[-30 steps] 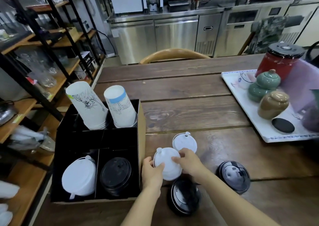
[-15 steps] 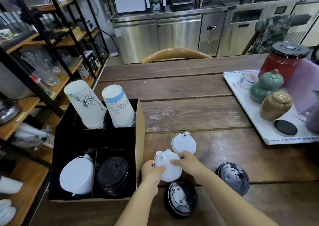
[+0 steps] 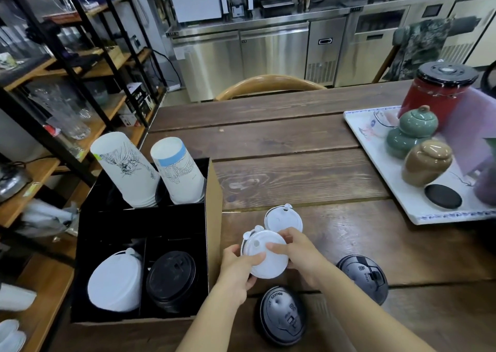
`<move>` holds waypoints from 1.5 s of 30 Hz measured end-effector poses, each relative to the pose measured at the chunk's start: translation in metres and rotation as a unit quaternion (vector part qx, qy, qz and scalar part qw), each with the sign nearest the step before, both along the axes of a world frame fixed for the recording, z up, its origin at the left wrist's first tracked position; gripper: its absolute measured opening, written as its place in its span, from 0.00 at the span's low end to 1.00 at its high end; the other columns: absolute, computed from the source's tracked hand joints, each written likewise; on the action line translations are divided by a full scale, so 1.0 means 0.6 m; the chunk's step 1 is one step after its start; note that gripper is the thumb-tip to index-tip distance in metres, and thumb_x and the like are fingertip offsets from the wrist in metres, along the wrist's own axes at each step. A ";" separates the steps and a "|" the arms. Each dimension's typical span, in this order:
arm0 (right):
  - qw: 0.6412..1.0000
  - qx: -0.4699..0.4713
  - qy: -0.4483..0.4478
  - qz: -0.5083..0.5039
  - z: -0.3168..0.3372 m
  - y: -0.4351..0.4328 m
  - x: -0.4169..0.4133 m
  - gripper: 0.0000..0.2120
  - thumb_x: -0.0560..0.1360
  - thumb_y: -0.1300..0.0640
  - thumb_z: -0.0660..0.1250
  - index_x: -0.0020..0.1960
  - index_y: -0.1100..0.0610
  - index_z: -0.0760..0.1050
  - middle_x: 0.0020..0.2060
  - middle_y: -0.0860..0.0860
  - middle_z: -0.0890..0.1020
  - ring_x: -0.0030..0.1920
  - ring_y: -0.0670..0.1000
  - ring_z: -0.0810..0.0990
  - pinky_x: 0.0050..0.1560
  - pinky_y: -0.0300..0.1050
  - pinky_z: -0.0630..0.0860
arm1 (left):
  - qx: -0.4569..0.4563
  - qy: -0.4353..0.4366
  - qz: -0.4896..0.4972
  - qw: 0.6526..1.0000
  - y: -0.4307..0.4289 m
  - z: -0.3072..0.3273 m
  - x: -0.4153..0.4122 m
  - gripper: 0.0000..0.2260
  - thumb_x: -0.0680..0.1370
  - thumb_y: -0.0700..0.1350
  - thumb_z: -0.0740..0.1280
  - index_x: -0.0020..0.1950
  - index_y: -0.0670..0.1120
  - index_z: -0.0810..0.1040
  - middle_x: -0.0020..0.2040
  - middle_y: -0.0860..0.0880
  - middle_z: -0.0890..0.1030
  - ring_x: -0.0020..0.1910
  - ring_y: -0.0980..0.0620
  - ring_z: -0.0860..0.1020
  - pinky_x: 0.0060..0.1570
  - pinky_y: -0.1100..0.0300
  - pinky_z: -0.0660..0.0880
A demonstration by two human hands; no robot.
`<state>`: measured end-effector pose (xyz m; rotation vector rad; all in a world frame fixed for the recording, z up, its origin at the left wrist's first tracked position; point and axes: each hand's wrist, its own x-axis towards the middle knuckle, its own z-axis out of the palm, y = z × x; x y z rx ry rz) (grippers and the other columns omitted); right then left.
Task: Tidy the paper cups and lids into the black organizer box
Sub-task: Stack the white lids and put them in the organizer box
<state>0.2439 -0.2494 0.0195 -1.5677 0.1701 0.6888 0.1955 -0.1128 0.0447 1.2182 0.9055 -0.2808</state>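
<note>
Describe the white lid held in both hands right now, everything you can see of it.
The white lid is round, plastic-looking, with a raised rim, a small hole near its top face and a rounded tab at its upper-left edge. It is lifted off the wooden table, tilted toward the camera. The left hand pinches its lower-left edge; the right hand grips its right side, fingers across the top. Its underside is hidden.

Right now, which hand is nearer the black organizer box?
Left. The left hand sits just beside the black organizer box wall, gripping the white lid; the right hand holds that lid's far side.
</note>
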 end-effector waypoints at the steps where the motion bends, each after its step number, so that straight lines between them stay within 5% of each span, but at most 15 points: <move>1: 1.000 0.013 -0.002 -0.011 0.003 -0.003 0.002 0.15 0.72 0.55 0.71 0.56 0.54 0.72 0.56 0.53 0.78 0.56 0.55 0.78 0.44 0.46 0.79 | -0.008 -0.005 -0.010 1.000 -0.003 0.004 0.005 0.21 0.71 0.34 0.72 0.62 0.43 0.72 0.53 0.45 0.79 0.48 0.48 0.77 0.39 0.56 0.74; 7: 0.996 0.060 -0.024 -0.065 0.023 -0.031 0.025 0.12 0.74 0.58 0.69 0.56 0.50 0.74 0.56 0.55 0.78 0.58 0.58 0.77 0.40 0.49 0.80 | -0.161 -0.030 -0.019 0.986 -0.001 0.022 0.034 0.16 0.78 0.53 0.64 0.57 0.44 0.79 0.54 0.42 0.81 0.54 0.44 0.78 0.48 0.46 0.77; 12: 0.992 0.073 -0.033 -0.102 0.024 -0.034 0.033 0.10 0.73 0.58 0.70 0.52 0.54 0.73 0.54 0.55 0.79 0.56 0.59 0.79 0.44 0.53 0.80 | -0.239 -0.017 -0.005 0.971 -0.003 0.016 0.051 0.11 0.81 0.45 0.60 0.59 0.42 0.76 0.58 0.38 0.78 0.57 0.39 0.76 0.41 0.40 0.78; 21: 0.986 0.036 -0.069 -0.149 0.027 -0.041 0.039 0.12 0.70 0.56 0.73 0.45 0.52 0.69 0.51 0.54 0.78 0.52 0.56 0.78 0.37 0.44 0.74 | -0.305 -0.035 -0.002 0.952 -0.013 0.003 0.063 0.12 0.78 0.38 0.61 0.59 0.40 0.77 0.59 0.37 0.78 0.60 0.36 0.75 0.50 0.34 0.75; 25: 0.984 0.049 -0.051 -0.162 0.021 -0.043 0.040 0.13 0.71 0.55 0.73 0.46 0.53 0.68 0.49 0.53 0.77 0.50 0.54 0.77 0.38 0.44 0.74 | -0.308 -0.046 0.000 0.950 -0.020 -0.007 0.062 0.13 0.78 0.36 0.58 0.60 0.41 0.74 0.60 0.36 0.76 0.59 0.35 0.74 0.45 0.33 0.75; 30: 0.986 0.036 -0.084 -0.141 0.019 -0.036 0.040 0.15 0.73 0.58 0.70 0.59 0.54 0.75 0.52 0.53 0.80 0.49 0.51 0.79 0.41 0.38 0.75 | -0.285 -0.050 0.003 0.957 -0.017 -0.013 0.064 0.11 0.77 0.34 0.58 0.56 0.41 0.75 0.58 0.37 0.78 0.57 0.36 0.76 0.42 0.35 0.76; 35: 0.985 0.011 -0.148 -0.085 0.025 -0.037 0.041 0.10 0.73 0.57 0.71 0.49 0.43 0.78 0.48 0.45 0.80 0.47 0.44 0.77 0.39 0.32 0.74 | -0.276 -0.057 0.001 0.959 -0.008 -0.012 0.057 0.10 0.77 0.36 0.61 0.56 0.41 0.79 0.50 0.39 0.84 0.55 0.38 0.78 0.43 0.36 0.78; 39: 0.980 -0.031 -0.179 -0.075 0.023 -0.031 0.037 0.11 0.72 0.54 0.71 0.49 0.40 0.76 0.46 0.41 0.76 0.48 0.45 0.76 0.40 0.30 0.72 | -0.253 -0.050 -0.007 0.966 -0.011 -0.001 0.055 0.11 0.77 0.43 0.64 0.56 0.42 0.80 0.54 0.39 0.82 0.57 0.39 0.78 0.44 0.38 0.80; 42: 0.975 -0.077 -0.199 -0.067 0.022 -0.027 0.035 0.15 0.72 0.51 0.71 0.58 0.47 0.77 0.51 0.50 0.74 0.53 0.51 0.74 0.44 0.34 0.70 | -0.241 -0.065 -0.033 0.968 -0.015 0.006 0.054 0.17 0.77 0.53 0.65 0.59 0.44 0.79 0.57 0.40 0.82 0.58 0.40 0.78 0.47 0.41 0.80; 45: 0.974 -0.079 -0.203 -0.067 0.022 -0.028 0.035 0.17 0.72 0.51 0.71 0.60 0.51 0.77 0.56 0.55 0.74 0.56 0.53 0.75 0.48 0.40 0.72 | -0.188 -0.088 -0.064 0.976 -0.019 0.006 0.050 0.18 0.74 0.43 0.69 0.63 0.42 0.75 0.61 0.39 0.79 0.59 0.41 0.78 0.50 0.41 0.79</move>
